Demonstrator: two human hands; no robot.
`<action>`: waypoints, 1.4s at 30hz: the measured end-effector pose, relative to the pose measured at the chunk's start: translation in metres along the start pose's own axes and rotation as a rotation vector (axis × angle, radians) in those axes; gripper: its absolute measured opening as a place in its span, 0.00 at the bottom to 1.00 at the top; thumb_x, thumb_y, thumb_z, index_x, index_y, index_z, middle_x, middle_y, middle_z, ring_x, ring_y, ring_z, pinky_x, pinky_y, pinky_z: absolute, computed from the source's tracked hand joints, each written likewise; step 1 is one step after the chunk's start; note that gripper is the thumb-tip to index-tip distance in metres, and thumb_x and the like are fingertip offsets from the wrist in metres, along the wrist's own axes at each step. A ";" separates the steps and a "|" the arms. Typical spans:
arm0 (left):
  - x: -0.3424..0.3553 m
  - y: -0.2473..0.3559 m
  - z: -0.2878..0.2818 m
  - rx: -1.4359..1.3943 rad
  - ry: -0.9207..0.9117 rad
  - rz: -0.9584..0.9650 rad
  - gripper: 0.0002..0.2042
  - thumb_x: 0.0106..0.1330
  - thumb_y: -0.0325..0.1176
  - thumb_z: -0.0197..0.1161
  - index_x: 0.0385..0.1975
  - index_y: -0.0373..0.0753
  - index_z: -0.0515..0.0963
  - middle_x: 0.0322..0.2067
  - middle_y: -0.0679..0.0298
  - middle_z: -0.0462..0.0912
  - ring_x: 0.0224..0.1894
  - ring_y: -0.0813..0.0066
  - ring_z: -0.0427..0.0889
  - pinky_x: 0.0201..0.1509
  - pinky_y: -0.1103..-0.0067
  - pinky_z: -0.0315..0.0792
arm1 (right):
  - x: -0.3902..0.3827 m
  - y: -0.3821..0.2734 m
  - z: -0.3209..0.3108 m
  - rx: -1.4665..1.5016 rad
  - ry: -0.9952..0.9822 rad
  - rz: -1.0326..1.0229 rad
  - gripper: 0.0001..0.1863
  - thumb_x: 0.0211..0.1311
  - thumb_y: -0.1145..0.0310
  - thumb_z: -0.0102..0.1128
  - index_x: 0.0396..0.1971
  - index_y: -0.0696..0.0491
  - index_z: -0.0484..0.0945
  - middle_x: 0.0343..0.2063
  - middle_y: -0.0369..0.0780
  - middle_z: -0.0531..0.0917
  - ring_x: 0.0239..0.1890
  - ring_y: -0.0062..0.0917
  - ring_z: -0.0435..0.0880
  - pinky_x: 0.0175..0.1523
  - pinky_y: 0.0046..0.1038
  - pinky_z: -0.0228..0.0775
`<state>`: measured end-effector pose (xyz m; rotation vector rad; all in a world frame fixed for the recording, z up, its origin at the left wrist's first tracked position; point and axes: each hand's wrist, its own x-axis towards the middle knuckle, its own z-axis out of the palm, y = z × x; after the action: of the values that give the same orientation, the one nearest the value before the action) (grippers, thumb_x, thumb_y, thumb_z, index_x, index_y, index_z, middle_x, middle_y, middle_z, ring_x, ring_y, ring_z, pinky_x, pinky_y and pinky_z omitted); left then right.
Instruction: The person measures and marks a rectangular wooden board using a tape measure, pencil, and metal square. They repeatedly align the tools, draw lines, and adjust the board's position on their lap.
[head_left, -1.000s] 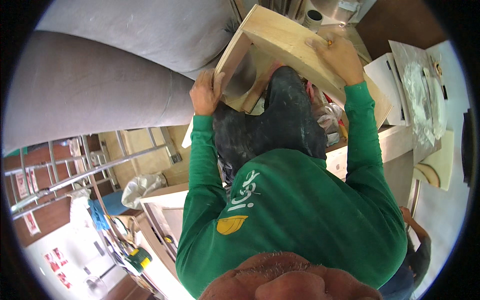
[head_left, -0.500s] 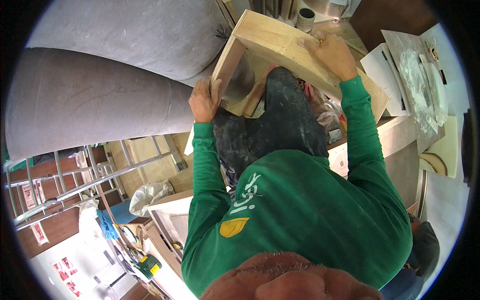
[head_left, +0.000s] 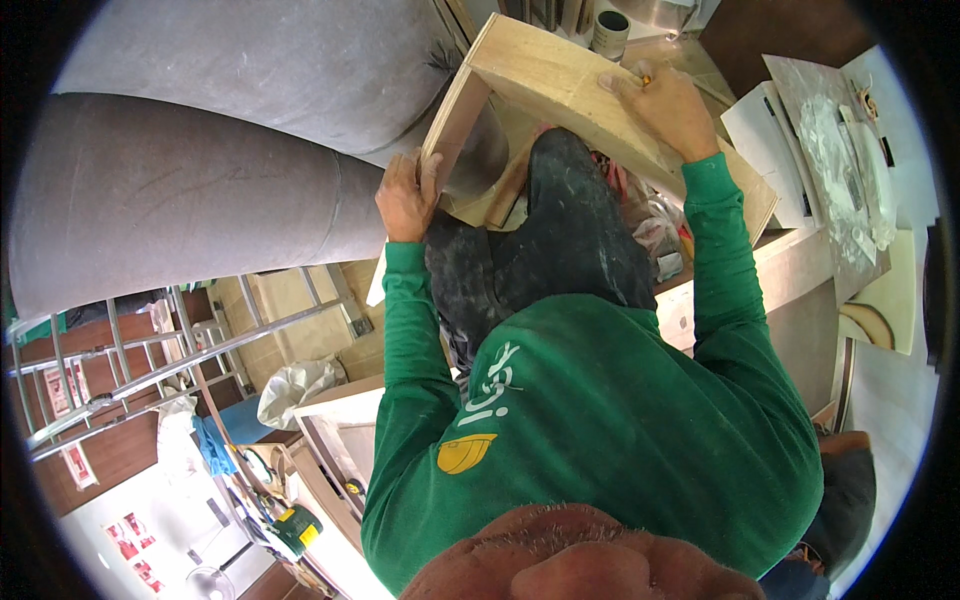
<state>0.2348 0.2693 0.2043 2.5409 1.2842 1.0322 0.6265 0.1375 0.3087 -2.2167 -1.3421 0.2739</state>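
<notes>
A pale plywood frame (head_left: 560, 90), with deep sides joined at a corner, lies tilted over my thighs. My left hand (head_left: 408, 195) grips its left side, with the thumb over the edge. On the long far side rests my right hand (head_left: 665, 108). Its fingers are curled round a small yellow-orange thing (head_left: 647, 79), mostly hidden in the grip, and its index finger and thumb reach onto the board's face. The kind of this small thing cannot be made out.
Two large grey cylinders (head_left: 200, 200) lie at the left, close to my left hand. Below them stands an aluminium ladder (head_left: 200, 355). A grey can (head_left: 610, 38) sits beyond the frame. Boards with clear plastic (head_left: 835, 165) lean at the right; another person (head_left: 845, 500) is at the lower right.
The frame and both hands have shifted very slightly, with the same holds. The other person at the lower right has moved a little.
</notes>
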 end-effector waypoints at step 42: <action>-0.050 -0.017 -0.057 -0.757 -0.630 -0.110 0.50 0.50 0.58 0.90 0.71 0.39 0.75 0.80 0.44 0.61 0.83 0.47 0.61 0.87 0.58 0.56 | -0.194 0.128 0.078 0.425 0.030 -0.152 0.25 0.57 0.59 0.89 0.38 0.56 0.78 0.30 0.39 0.79 0.32 0.27 0.77 0.39 0.31 0.70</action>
<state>0.1675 0.2314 0.2150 1.9274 0.6672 0.4761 0.5963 -0.0518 0.1561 -1.7529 -1.2894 0.4246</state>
